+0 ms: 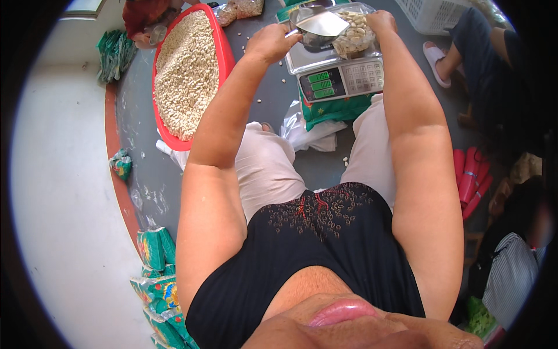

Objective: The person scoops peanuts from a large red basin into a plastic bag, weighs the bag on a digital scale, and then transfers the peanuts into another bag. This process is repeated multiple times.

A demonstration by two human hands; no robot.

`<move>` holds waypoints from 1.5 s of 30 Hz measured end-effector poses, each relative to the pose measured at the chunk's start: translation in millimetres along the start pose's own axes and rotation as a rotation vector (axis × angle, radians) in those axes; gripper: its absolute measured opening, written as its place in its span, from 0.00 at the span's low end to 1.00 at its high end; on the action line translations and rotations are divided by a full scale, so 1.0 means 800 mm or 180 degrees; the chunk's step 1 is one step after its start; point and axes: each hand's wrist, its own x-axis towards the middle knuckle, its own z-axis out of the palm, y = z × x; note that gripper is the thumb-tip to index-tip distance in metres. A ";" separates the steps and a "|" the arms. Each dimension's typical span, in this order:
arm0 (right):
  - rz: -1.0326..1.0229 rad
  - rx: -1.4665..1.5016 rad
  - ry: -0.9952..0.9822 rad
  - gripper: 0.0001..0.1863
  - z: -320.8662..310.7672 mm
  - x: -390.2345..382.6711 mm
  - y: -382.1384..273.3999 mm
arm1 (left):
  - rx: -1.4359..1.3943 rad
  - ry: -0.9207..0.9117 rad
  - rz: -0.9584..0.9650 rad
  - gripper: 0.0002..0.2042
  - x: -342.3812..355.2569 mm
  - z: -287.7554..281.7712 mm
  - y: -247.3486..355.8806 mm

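My left hand point(270, 43) is closed round the handle of a shiny metal scoop point(323, 25). The scoop lies over a digital weighing scale point(334, 86), its mouth turned toward a clear plastic bag point(356, 35) partly filled with large pale beans or seeds. My right hand point(382, 23) grips the bag at its upper right edge; the fingertips are partly hidden. The bag rests on the scale's metal plate, and the scale's green display is lit. To the left, a long red tub point(225, 52) holds a heap of similar pale pieces.
Under the scale lies a green package point(334, 110), beside clear plastic bags point(308, 132) on the floor. A white basket point(433, 14) stands far right, near a person's slippered foot point(440, 64). Another person point(142, 20) is beyond the tub. Green packages point(157, 291) are stacked by the wall.
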 end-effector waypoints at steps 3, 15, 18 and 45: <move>0.0001 -0.0157 0.0045 0.17 0.009 0.015 0.008 | -0.0250 -0.0058 -0.0238 0.21 -0.018 0.001 -0.004; 0.0013 -0.0131 0.0329 0.20 0.005 0.006 -0.003 | -0.1741 0.0823 -0.0467 0.23 -0.044 0.074 -0.108; -0.0081 -0.0125 0.0494 0.24 0.006 0.014 -0.001 | -0.2134 0.1025 -0.0675 0.21 -0.042 0.069 -0.137; -0.0924 -0.1950 -0.0011 0.23 0.030 -0.041 -0.045 | -0.1022 0.0370 -0.3561 0.26 -0.109 0.160 -0.471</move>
